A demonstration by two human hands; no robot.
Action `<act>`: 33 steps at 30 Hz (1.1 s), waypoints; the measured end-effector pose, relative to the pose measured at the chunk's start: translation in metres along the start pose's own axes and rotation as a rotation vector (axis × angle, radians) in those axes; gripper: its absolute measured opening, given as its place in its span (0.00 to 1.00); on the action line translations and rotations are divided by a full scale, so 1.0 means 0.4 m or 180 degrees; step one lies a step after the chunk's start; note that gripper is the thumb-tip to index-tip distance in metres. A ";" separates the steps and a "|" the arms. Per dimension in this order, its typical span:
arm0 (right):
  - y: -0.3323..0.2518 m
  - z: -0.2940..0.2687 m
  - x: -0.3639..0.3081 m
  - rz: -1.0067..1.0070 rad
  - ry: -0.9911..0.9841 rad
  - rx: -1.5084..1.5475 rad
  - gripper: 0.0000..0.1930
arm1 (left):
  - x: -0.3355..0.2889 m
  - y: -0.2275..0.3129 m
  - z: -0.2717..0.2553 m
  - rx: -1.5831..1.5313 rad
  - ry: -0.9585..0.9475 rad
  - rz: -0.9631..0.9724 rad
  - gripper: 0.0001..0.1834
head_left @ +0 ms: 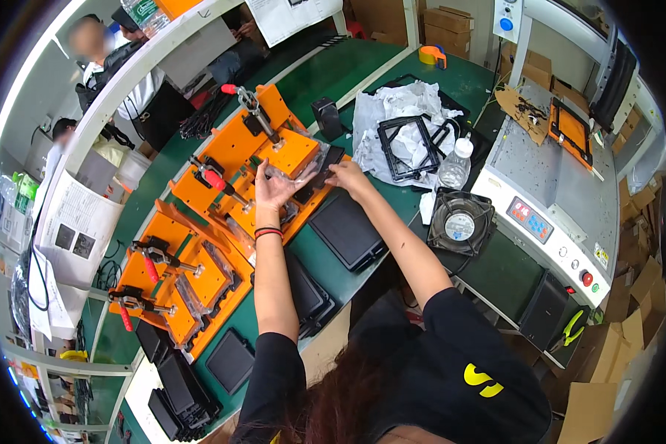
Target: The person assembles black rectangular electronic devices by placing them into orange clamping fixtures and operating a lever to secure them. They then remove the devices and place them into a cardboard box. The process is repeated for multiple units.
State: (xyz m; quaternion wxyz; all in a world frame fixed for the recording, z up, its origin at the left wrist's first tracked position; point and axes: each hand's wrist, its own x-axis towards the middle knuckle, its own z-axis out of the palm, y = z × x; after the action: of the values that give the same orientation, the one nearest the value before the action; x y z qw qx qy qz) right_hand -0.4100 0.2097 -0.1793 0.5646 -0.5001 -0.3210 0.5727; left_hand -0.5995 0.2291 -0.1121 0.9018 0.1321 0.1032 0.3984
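In the far orange clamping fixture lies a dark flat part with clear plastic film along its side. My right hand pinches the near right edge of the black part, fingertips together. My left hand, a red and black band at its wrist, is at the film's left end with palm up and thumb apart from the fingers. Its fingertips touch the film or lie just beside it. Red-handled toggle clamps stand above the fixture. Black rectangular covers are stacked just below my right hand.
Nearer left stands a second orange fixture, with black covers beside it. To the right are black frames on white wrapping, a clear bottle, a round fan and a white machine with buttons. Other people are behind the bench.
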 end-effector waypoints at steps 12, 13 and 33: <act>-0.045 -0.126 -0.412 -0.0808 0.0159 0.0145 0.13 | 0.036 0.003 -0.070 -0.0196 0.0025 0.0346 0.46; -0.041 -0.124 -0.444 -0.0685 0.0090 0.0203 0.13 | 0.030 0.017 -0.080 -0.0061 0.0118 0.0385 0.47; 0.033 -0.080 -0.591 -0.0247 0.0332 -0.0758 0.17 | 0.000 0.021 0.181 0.5239 0.2334 0.4471 0.28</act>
State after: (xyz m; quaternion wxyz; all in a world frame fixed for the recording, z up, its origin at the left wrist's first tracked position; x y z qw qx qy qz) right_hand -0.4167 -0.0274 -0.1512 0.5389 -0.5799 -0.3761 0.4815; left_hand -0.5843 0.2231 -0.0411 0.0352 0.5872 0.4934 0.6407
